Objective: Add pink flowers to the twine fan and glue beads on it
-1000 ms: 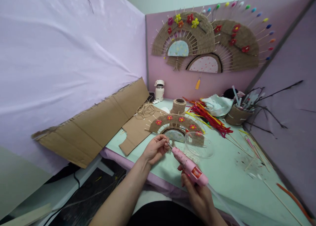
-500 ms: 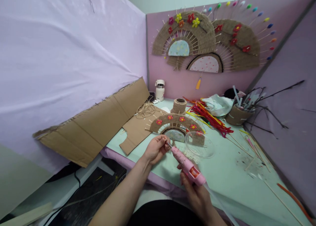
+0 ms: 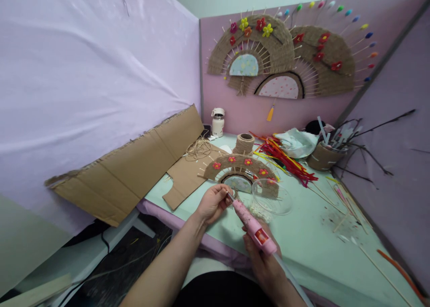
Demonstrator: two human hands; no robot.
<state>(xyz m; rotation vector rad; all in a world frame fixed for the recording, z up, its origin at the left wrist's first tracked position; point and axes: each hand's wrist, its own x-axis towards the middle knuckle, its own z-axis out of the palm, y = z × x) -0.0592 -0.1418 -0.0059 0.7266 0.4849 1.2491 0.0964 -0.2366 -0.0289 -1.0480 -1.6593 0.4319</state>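
Observation:
A pink glue gun (image 3: pixel 250 224) is gripped in my right hand (image 3: pixel 264 253), its nozzle pointing up and left with a pale glue stick trailing from the back. The nozzle tip meets the pinched fingers of my left hand (image 3: pixel 215 204); whatever those fingers hold is too small to make out. Just beyond both hands lies a twine-woven fan (image 3: pixel 257 166) with red flowers along its arc and a pale patterned half-circle at its base. A clear plastic lid or dish (image 3: pixel 280 204) overlaps the fan's right end, with small whitish pieces (image 3: pixel 260 212) beside it.
A twine spool (image 3: pixel 245 143) stands behind the fan. Red and yellow pipe cleaners (image 3: pixel 289 157) lie to its right, near a pot of tools and twigs (image 3: pixel 324 157). Cardboard (image 3: pixel 134 164) leans at the left. A white bottle (image 3: pixel 218 122) stands at the back; finished fans (image 3: pixel 251 43) hang above.
The rear of the glue gun and my right hand have shifted slightly left and down. The nozzle stays at my left fingertips, and my left hand has barely moved.

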